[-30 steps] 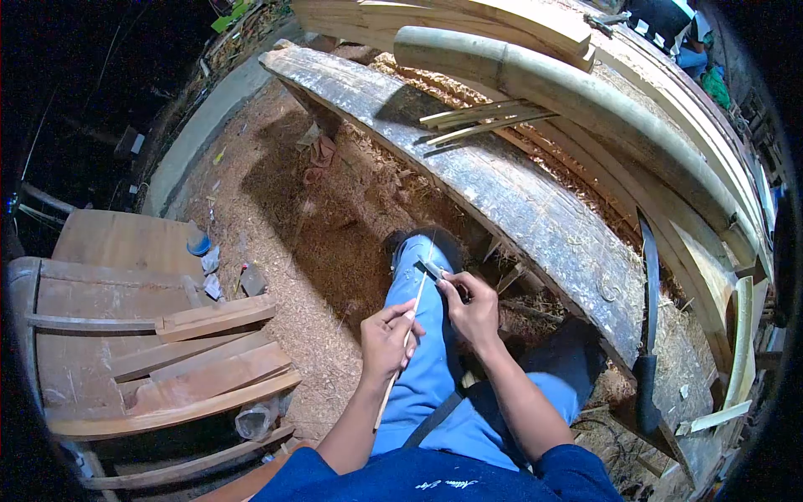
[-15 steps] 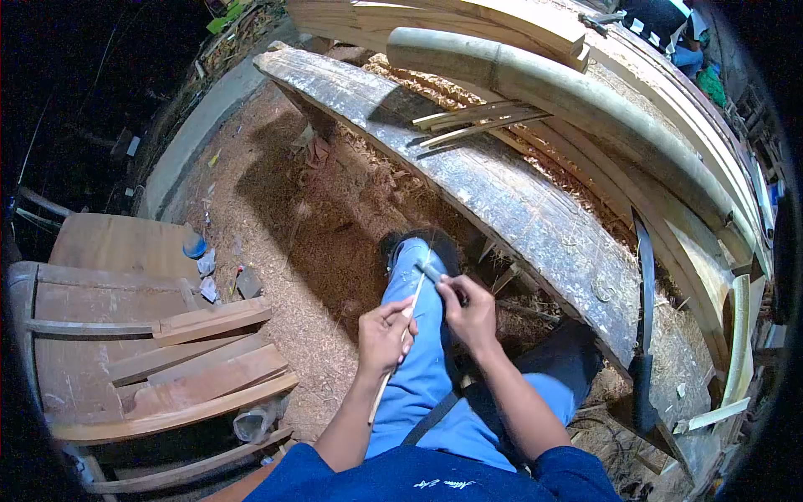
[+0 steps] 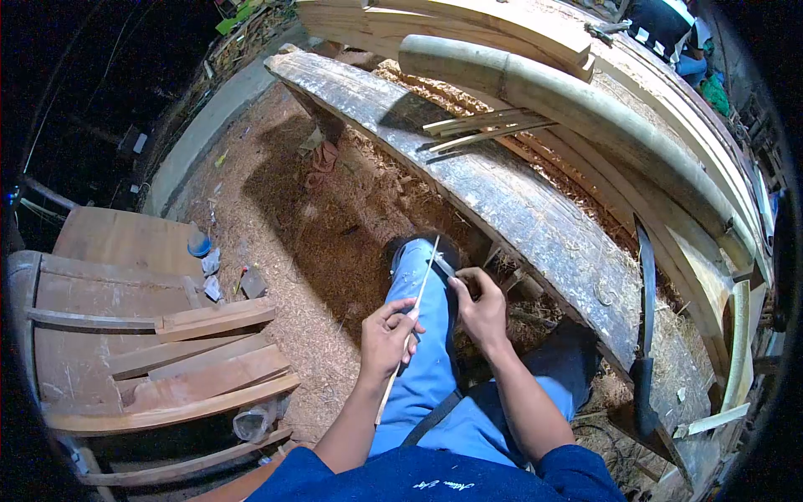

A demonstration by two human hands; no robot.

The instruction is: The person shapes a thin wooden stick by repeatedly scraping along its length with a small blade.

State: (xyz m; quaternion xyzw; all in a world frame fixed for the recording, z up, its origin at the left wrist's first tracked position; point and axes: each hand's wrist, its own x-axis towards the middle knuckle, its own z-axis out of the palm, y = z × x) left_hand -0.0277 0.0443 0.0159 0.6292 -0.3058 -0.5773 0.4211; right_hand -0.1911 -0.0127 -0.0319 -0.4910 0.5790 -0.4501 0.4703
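Note:
A thin pale wooden stick (image 3: 427, 274) runs slantwise over my blue trouser leg (image 3: 405, 289). My left hand (image 3: 386, 341) is closed around its middle, with the lower end showing beneath my wrist. In my right hand (image 3: 483, 311) I grip a short flat grey blade (image 3: 444, 265) between thumb and fingers; its handle, if it has one, is hidden. The blade's tip lies close beside the upper part of the stick; whether they touch I cannot tell. To the right, a long knife with a black handle (image 3: 641, 385) rests against the weathered plank (image 3: 535, 226).
Several thin sticks (image 3: 481, 125) lie across the plank. Behind it stretches a thick bamboo pole (image 3: 577, 105) beside long boards. At left stands a wooden frame (image 3: 180, 406) with loose wood pieces. Shavings cover the ground (image 3: 322, 343). Part of another person (image 3: 669, 29) shows top right.
The blade in my right hand has shifted from across the stick to its right side, and that hand has moved slightly right. The stick's upper end now shows more clearly.

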